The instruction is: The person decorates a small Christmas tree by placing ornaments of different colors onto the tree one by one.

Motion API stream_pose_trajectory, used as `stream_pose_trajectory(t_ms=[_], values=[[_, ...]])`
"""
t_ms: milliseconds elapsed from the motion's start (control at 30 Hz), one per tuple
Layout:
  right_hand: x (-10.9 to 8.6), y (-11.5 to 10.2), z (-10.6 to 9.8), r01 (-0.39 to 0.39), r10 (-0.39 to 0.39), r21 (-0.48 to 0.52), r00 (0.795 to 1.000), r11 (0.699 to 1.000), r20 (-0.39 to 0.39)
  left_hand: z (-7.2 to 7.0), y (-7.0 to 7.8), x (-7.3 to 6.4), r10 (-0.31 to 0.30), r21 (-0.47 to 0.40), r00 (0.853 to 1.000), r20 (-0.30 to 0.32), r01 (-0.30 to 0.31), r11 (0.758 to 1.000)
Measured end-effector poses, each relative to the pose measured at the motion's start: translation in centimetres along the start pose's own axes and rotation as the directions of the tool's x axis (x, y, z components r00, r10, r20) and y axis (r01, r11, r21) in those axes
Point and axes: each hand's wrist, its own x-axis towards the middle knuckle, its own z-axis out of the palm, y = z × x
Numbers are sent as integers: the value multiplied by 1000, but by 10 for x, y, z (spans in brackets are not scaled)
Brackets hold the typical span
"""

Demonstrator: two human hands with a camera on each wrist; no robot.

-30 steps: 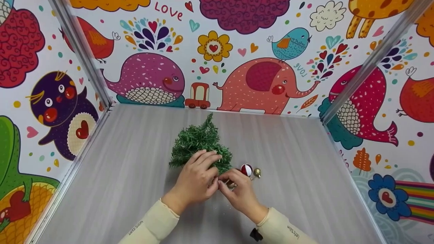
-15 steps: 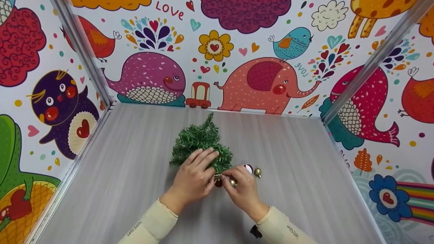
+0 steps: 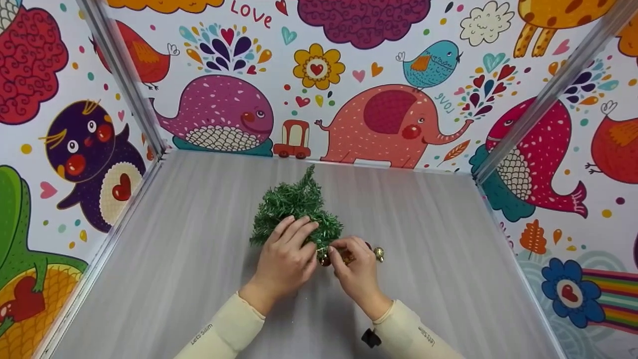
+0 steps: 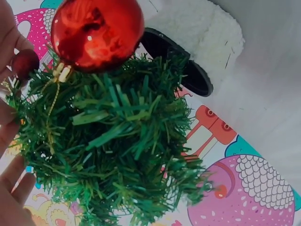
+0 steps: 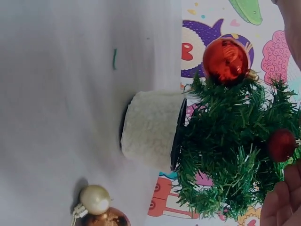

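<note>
A small green tinsel tree (image 3: 297, 205) stands mid-table on a white fluffy base (image 5: 150, 129). My left hand (image 3: 284, 254) lies on its near branches with fairly straight fingers. My right hand (image 3: 351, 267) pinches the gold string of a small dark red ball (image 3: 325, 260) at the tree's lower right edge. That ball (image 5: 281, 145) sits against the branches in the right wrist view, and also shows as the small ball (image 4: 24, 63) beside my fingers in the left wrist view. A larger shiny red ball (image 4: 96, 33) hangs on the tree. Most of the string is hidden by my fingers.
A gold ball (image 3: 379, 254) lies on the grey table (image 3: 438, 279) just right of my right hand. A pearl ball (image 5: 94, 199) and a copper ball (image 5: 106, 219) lie near the tree's base. Cartoon-patterned walls (image 3: 389, 114) close in three sides.
My right hand has carried the small red ball up to the tree's lower branches. It now covers the red-and-white ball seen earlier. The left hand stayed on the tree.
</note>
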Motion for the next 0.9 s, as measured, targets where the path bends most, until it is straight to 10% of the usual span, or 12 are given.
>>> stream_pose_trajectory(t_ms=[167, 600, 900], values=[[1, -2, 4, -45, 44, 45, 999, 998, 21, 1, 1, -1, -20, -9, 999, -44, 19, 1000], [-7, 10, 0, -12, 19, -61, 992, 998, 122, 3, -2, -7, 74, 57, 995, 65, -78, 995], [-5, 9, 1, 9, -6, -67, 999, 998, 47, 4, -4, -6, 39, 59, 997, 61, -43, 997]])
